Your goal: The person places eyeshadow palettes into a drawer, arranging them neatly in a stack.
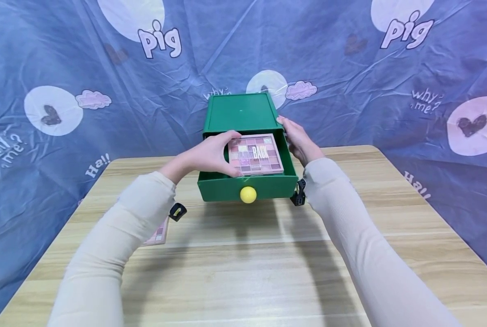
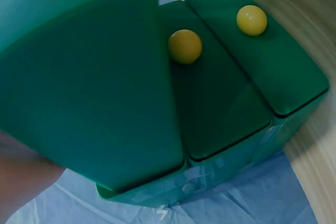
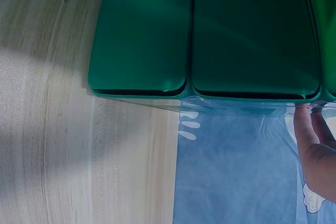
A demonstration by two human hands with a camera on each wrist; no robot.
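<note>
A pink eyeshadow palette (image 1: 256,155) lies face up in the pulled-out top drawer (image 1: 223,188) of a green cabinet (image 1: 241,112). My left hand (image 1: 210,154) grips the palette's left side, thumb at the front edge and fingers at the back edge. In the left wrist view only part of that hand (image 2: 26,179) shows, beside the drawer. My right hand (image 1: 300,140) rests against the cabinet's right side near the top; the right wrist view shows its extended fingers (image 3: 305,124) touching the side.
Another palette (image 1: 158,234) lies on the wooden table (image 1: 243,281), partly hidden by my left sleeve. Two closed drawers with yellow knobs (image 2: 185,46) are below the pulled-out one. A blue printed cloth (image 1: 341,68) hangs behind the table.
</note>
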